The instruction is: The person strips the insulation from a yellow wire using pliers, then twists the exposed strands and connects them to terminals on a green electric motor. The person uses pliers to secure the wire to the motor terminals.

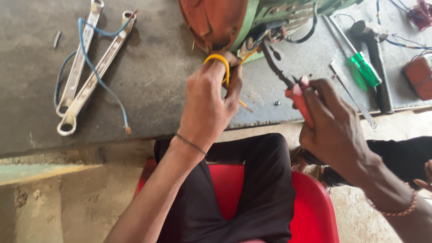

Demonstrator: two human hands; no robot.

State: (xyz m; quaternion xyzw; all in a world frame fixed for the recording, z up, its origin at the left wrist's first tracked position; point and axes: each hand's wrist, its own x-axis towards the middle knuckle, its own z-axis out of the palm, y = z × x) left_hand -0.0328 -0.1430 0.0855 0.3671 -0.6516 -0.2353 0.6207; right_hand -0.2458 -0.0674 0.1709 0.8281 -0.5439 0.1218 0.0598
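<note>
Your left hand (211, 105) is clenched around a loop of yellow wire (219, 62), which arcs over your knuckles; a thin bare end pokes out below the hand near the bench edge, and where the wire runs on toward the motor is hidden behind your fingers. Your right hand (335, 130) grasps red-handled pliers (294, 92); the dark nose points up-left toward the motor, but the palm covers most of the handles and you can't tell if the nose is parted or pinched. The wire sits just in front of the electric motor (225, 20), an orange end bell with a green casing, cut off by the top edge; its wiring is a tangle, too small to sort out. A green-handled screwdriver (362, 67) lies on the grey workbench (157, 76) right of the motor, beside a dark tool (375, 58) whose kind is unclear. A thin metal strip (353, 94) runs partly behind your right hand. Two ring spanners (83, 72) lie well apart to the left with a blue wire (96, 67) draped across them. A red block (418, 76) sits at the right edge, cropped. You sit on a red plastic chair (315, 207), dark trousers covering most of it. Someone's fingers (425, 177) show at the far right, mostly out of frame.
</note>
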